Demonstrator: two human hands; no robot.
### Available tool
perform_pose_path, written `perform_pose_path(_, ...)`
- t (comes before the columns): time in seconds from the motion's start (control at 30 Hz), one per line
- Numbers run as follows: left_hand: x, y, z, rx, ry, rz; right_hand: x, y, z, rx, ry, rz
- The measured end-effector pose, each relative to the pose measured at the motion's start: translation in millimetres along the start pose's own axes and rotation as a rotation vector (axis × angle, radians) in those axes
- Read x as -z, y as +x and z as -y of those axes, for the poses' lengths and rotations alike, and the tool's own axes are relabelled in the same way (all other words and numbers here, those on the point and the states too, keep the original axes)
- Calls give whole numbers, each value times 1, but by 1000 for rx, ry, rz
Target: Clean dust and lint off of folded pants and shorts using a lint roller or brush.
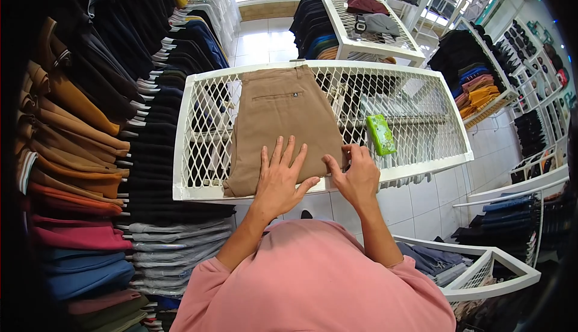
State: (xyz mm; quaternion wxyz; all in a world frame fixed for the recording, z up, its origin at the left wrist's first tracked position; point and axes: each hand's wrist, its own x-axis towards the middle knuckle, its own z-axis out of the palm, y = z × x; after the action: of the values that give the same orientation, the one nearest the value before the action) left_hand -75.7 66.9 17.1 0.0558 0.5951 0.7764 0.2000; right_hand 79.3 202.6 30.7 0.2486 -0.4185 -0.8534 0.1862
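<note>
A pair of tan trousers (284, 124) lies folded in half lengthwise on a white metal-mesh rack top (411, 151). The waistband is at the far edge, and a welt pocket with a small dark tag faces up. My left hand (282, 178) rests flat on the near part of the cloth, fingers spread. At the near right corner of the trousers is my right hand (354, 174). Its thumb touches the fabric and its bent fingers are at the side edge, with a gap between thumb and index finger. A green soft packet (381, 135) lies on the mesh just right of that hand.
Hanging trousers (81, 160) and dark garments (158, 169) line the left side. Beyond stands another mesh-topped rack (352, 45) with folded caps and a watch (360, 24). Clothes hang below the mesh. Behind on the right is a low white rack (478, 253).
</note>
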Motion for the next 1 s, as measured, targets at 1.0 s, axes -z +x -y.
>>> perform_pose_path(1.0, 82, 1, 41, 453, -1311, -1070, -19, 96, 30, -200, 1346, 329)
